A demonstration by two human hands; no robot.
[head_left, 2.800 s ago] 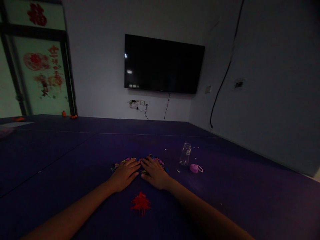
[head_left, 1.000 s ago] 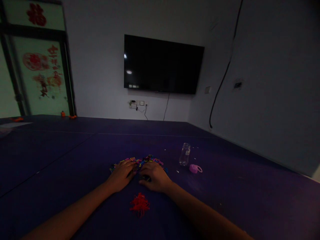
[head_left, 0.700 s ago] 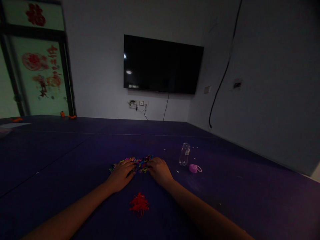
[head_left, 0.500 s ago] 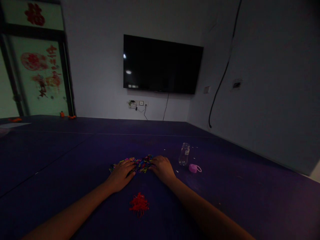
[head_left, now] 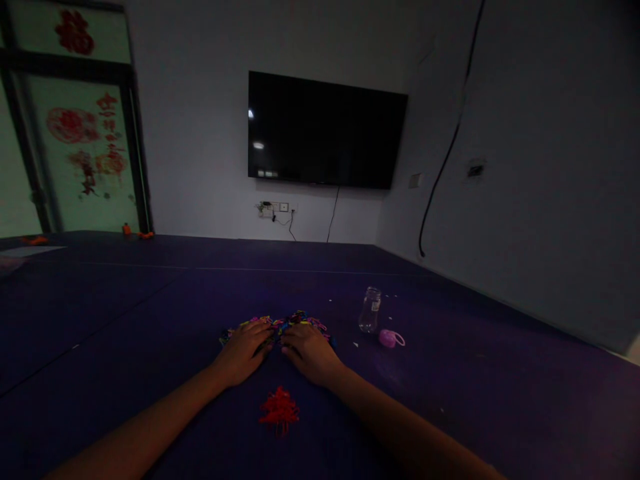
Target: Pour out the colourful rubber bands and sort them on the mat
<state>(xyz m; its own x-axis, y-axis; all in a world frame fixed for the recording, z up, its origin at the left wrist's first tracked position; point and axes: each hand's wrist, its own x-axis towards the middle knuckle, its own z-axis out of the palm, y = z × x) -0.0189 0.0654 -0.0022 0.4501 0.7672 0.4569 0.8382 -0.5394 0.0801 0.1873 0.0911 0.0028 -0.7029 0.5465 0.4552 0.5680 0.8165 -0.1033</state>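
A spread-out heap of small multicoloured rubber bands [head_left: 299, 316] lies on the dark purple tabletop. My left hand [head_left: 241, 355] rests on its left part, palm down with the fingers stretched out. On the right part lies my right hand [head_left: 311, 352], fingers extended and slightly apart over the bands. The fingertips of both hands are partly lost among the bands. Closer to me, between my forearms, sits a separate small pile of red bands [head_left: 279, 408], touched by neither hand.
To the right stands a clear bottle [head_left: 369, 313] without its cap. A pink cap with a ring loop [head_left: 389, 339] lies beside it. White scraps [head_left: 355, 345] dot the purple surface [head_left: 150, 313]. Orange objects [head_left: 145, 235] sit at the far left edge.
My right hand has moved left and inward across the heap, uncovering bands on its right side. My left hand has hardly moved.
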